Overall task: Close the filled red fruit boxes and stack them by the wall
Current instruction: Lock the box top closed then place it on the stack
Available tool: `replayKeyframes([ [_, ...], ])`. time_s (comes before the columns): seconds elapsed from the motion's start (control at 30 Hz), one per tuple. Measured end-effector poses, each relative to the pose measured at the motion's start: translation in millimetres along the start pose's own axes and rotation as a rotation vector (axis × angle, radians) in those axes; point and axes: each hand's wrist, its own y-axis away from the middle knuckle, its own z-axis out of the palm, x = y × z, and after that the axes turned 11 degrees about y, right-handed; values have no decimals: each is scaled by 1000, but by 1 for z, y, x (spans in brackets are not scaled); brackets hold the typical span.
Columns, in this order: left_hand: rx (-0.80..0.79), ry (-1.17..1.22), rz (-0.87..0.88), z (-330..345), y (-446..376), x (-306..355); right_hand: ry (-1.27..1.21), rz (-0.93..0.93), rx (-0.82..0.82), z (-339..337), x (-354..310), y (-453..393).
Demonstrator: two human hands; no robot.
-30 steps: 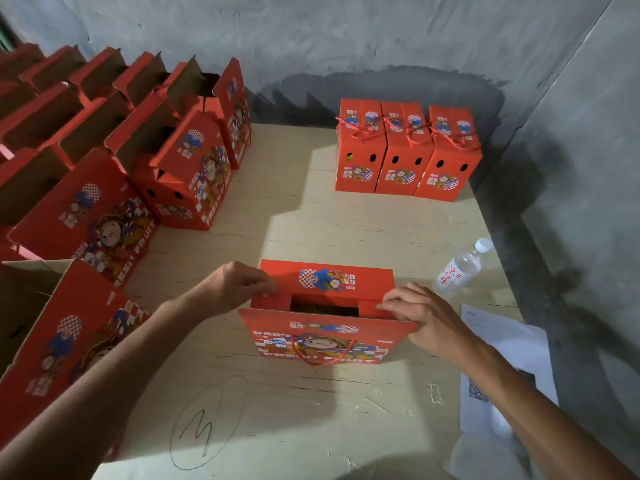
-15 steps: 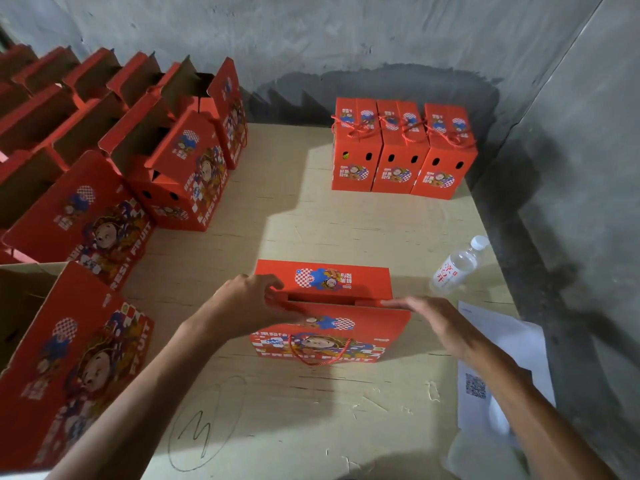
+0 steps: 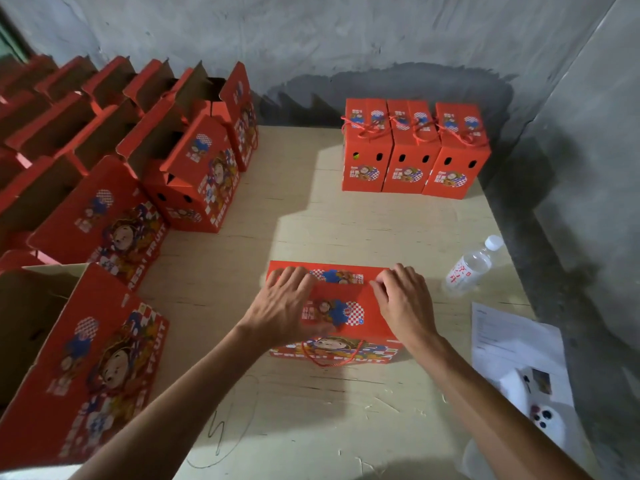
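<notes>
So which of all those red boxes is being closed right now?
The red fruit box nearest the camera: left hand and right hand press its lid flaps, while the closed boxes stand by the wall.

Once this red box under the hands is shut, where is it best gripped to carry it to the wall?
Probably by its two short ends, one hand from each side. The box lies wide across the person, and the left hand and right hand press flat on its top flaps. The red cord handle hangs slack down the near face, so it offers no grip from above yet.
</notes>
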Motion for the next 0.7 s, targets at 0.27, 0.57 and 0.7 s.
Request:
replayKeyframes([
  [0.27,24,174,-33,20,11,6,-3,-87,-117,3,-36,20],
  [0.57,119,172,52,24,14,8,-15,-84,-30,2,-45,9],
  [0.7,212,149,149,27,15,4,-103,-115,0,0,-44,5],
])
